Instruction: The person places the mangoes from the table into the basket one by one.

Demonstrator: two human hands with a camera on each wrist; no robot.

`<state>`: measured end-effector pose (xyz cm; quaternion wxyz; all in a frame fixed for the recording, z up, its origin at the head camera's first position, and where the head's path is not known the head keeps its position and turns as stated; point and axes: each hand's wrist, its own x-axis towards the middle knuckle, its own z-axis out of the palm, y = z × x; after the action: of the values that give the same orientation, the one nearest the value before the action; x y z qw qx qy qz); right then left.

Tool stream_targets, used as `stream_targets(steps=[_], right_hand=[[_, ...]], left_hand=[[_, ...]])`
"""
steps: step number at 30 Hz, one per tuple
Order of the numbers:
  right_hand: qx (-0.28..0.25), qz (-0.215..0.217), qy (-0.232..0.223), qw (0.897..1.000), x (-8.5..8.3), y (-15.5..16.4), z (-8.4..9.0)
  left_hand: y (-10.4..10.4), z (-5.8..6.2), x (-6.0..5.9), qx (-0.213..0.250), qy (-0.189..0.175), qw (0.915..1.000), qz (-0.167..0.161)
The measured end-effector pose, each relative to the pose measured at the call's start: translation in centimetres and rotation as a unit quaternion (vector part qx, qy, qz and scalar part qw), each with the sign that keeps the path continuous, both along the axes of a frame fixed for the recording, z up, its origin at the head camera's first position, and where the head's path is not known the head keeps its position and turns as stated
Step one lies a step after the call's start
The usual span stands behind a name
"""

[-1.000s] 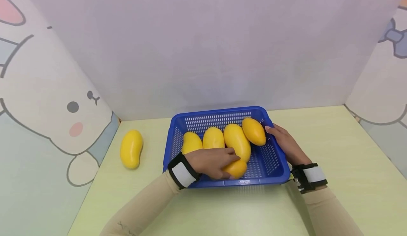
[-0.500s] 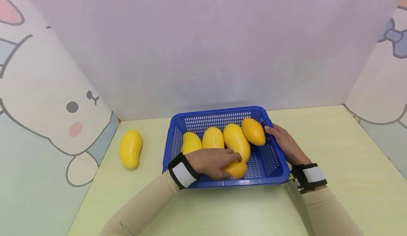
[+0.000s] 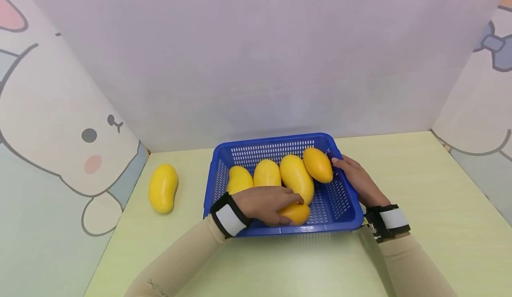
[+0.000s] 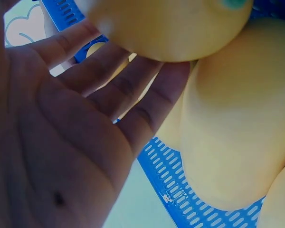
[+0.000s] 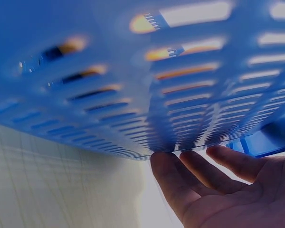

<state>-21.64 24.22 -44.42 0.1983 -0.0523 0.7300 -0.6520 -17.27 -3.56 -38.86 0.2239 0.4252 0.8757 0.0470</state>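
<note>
A blue plastic basket (image 3: 276,231) with slotted walls stands on the table and holds several yellow mangoes (image 3: 297,177). My left hand (image 3: 267,203) reaches over its front side and grips an orange-yellow mango (image 3: 299,214) near the front rim. From the left wrist, the fingers (image 4: 147,102) lie against that mango's far side; the thumb is hidden there. My right hand (image 3: 362,183) holds the basket's right side, thumb at the rim. In the right wrist view, its fingers (image 5: 168,178) press the outer wall (image 5: 109,95) from outside.
One more yellow mango (image 3: 163,188) lies on the light green table (image 3: 280,270) left of the basket. A plain pale wall (image 3: 256,66) rises behind, close to the basket. Side panels with cartoon figures (image 3: 52,110) border the table left and right.
</note>
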Motion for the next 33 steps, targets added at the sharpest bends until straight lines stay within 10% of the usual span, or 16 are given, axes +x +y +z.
stream_targets(steps=[33], right_hand=[[-0.011, 0.000, -0.006, 1.000, 0.1, 0.1, -0.1]], left_hand=[[-2.3, 2.8, 0.6, 0.079, 0.023, 0.9964, 0.020]])
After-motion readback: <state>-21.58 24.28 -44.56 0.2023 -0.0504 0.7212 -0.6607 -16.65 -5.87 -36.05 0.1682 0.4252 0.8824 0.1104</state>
